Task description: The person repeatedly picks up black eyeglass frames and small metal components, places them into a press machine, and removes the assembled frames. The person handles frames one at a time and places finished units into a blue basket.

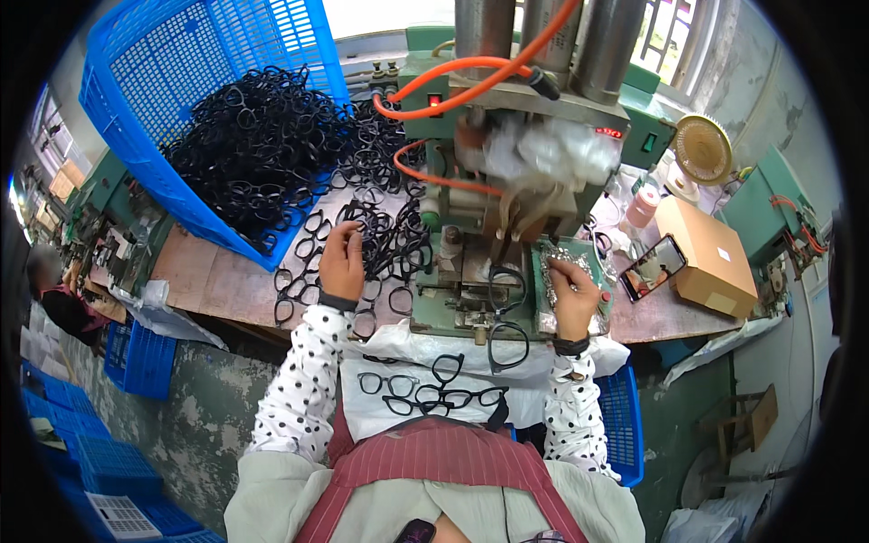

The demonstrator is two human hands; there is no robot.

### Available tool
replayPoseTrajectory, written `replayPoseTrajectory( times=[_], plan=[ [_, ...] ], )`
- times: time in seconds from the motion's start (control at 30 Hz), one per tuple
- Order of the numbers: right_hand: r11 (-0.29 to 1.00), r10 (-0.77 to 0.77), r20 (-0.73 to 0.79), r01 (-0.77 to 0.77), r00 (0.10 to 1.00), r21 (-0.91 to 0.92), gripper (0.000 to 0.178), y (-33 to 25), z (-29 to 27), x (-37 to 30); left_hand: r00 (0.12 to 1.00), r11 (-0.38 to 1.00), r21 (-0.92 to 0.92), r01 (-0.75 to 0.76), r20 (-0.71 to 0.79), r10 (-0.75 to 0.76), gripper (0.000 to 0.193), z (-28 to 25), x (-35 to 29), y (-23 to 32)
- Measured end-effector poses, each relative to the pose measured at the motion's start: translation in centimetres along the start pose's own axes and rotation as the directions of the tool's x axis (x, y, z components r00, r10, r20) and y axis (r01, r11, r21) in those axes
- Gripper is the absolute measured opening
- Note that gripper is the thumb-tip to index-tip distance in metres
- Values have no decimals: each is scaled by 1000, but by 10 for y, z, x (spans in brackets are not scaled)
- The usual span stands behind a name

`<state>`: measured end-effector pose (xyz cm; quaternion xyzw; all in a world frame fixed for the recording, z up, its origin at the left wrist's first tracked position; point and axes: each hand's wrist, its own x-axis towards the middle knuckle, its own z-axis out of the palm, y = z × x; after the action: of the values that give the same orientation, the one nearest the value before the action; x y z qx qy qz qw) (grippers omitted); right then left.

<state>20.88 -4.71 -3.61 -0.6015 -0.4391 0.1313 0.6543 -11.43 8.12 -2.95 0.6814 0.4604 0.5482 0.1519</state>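
Across the pale, worn desk [195, 271], a tall blue plastic lattice basket [258, 45] leans with its open side toward the person, its curved walls heaped with glossy black plastic eyeglass frames [262, 149]. The tangle spills over its lip and spreads to the foot of a green metal press [433, 321], hung with smooth orange hoses [453, 68].

One black eyeglass frame [503, 323] stands on end at the press, one round rim above the other, the lower reaching past the base's front edge. Just right of it, a shallow green tray [540, 281] holds small, silvery metal pieces [555, 260].

The left grip [342, 270] is loosely curled at the near side of the spilled frames; I cannot tell whether its fingertips have hold of one. The right grip [577, 303] is bent over the tray, fingers drawn nearly together among the metal pieces; whether any piece is pinched, I cannot see.

Below the desk's front edge, crumpled white cloth [367, 421] on the lap carries several more frames. Left of the spill, bare board runs to the edge; on the right, a dark phone [654, 269] leans against a plain brown cardboard box [711, 262].
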Motion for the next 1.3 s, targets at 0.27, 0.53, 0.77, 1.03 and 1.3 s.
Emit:
replayPoseTrajectory(
  times=[0.27,0.53,0.77,1.03,1.3],
  plan=[
    [954,76,39,-84,996,286,32,-41,53,-19,951,935,-194,-296,30,307,19,3,-10,132],
    [950,41,-59,-20,997,311,40,-51,74,-20,978,796,-588,142,206,-23,18,19,14,147],
    [889,78,-60,-42,995,456,38,-49,81,-18,868,856,-239,-458,89,489,16,27,-12,140],
    [879,93,-26,-70,995,471,40,-41,79,-18,828,825,-247,-508,125,547,38,31,-7,134],
    [910,-146,-247,32,958,-414,25,29,-10,32,464,551,-438,-710,298,834,48,67,-51,116]
  ],
)
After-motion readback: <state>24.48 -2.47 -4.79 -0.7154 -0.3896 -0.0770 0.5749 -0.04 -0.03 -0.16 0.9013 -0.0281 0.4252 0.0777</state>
